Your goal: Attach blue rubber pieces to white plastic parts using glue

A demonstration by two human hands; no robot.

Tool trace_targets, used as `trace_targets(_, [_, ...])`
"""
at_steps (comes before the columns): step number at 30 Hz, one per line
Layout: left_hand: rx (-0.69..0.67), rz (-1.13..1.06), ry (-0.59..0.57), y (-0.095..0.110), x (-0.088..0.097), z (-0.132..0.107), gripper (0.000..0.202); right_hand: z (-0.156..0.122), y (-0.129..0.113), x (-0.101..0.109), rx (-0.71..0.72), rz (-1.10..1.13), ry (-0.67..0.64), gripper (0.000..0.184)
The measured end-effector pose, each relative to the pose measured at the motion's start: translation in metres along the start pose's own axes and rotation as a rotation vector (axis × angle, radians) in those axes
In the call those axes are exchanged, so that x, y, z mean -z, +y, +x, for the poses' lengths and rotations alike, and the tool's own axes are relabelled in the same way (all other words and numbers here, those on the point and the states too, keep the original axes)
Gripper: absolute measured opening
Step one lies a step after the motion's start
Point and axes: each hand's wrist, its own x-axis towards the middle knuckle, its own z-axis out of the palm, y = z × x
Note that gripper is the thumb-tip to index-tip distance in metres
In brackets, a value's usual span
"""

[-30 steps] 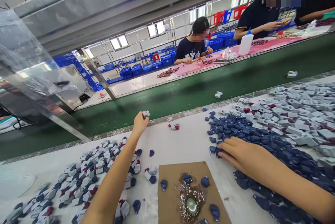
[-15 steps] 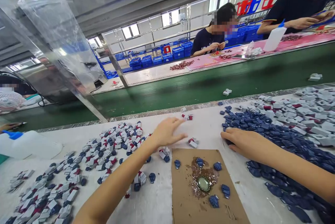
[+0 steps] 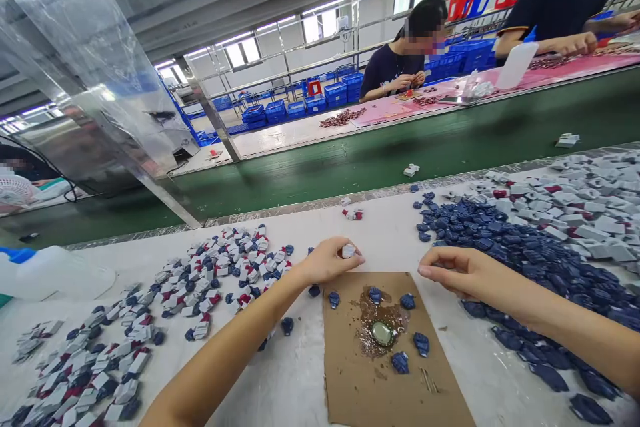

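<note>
My left hand (image 3: pixel 333 260) pinches a small light-grey block piece (image 3: pixel 349 251) between thumb and fingers, just above the far edge of a brown cardboard sheet (image 3: pixel 350 374). My right hand (image 3: pixel 450 270) hovers at the sheet's far right corner, left of a heap of dark blue moulded pieces (image 3: pixel 480 230). Its thumb and fingertips are pressed together; whatever they may hold is too small to make out. On the cardboard, several blue pieces (image 3: pixel 421 344) lie around a round cap (image 3: pixel 382 334) in a wet, glossy patch. A few thin sticks (image 3: pixel 429 380) lie near its right side.
Assembled grey, blue and red pieces (image 3: pixel 200 280) spread across the left of the table. Loose grey pieces (image 3: pixel 590 194) are heaped at the far right. A white bottle (image 3: pixel 60 274) lies at left. Beyond runs a green conveyor belt (image 3: pixel 310 180), with co-workers seated across it.
My left hand has closed on a grey piece that lay above the cardboard. My right hand has drawn back from the blue heap toward the cardboard, fingertips now together. The view has shifted slightly.
</note>
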Motion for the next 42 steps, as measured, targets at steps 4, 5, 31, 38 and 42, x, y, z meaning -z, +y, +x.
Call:
trace_targets(4, [0.097, -0.312, 0.036, 0.007, -0.005, -0.040, 0.030, -0.014, -0.008, -0.009, -0.183, 0.396, -0.127, 0.057])
trace_targets(5, [0.116, -0.376, 0.043, 0.008, -0.005, -0.049, 0.031, -0.016, -0.010, -0.011, -0.174, 0.406, -0.147, 0.060])
trace_targets(31, [0.223, -1.342, 0.688, 0.015, -0.091, -0.160, 0.039, -0.046, -0.050, -0.058, -0.113, 0.271, -0.178, 0.066])
trace_targets(38, [0.073, -1.393, 0.567, 0.010, -0.093, -0.164, 0.028, -0.044, -0.048, -0.065, 0.042, 0.042, -0.116, 0.047])
trace_targets(42, [0.156, -1.497, 0.542, 0.017, -0.088, -0.166, 0.025, -0.041, -0.039, -0.068, 0.152, -0.086, -0.047, 0.027])
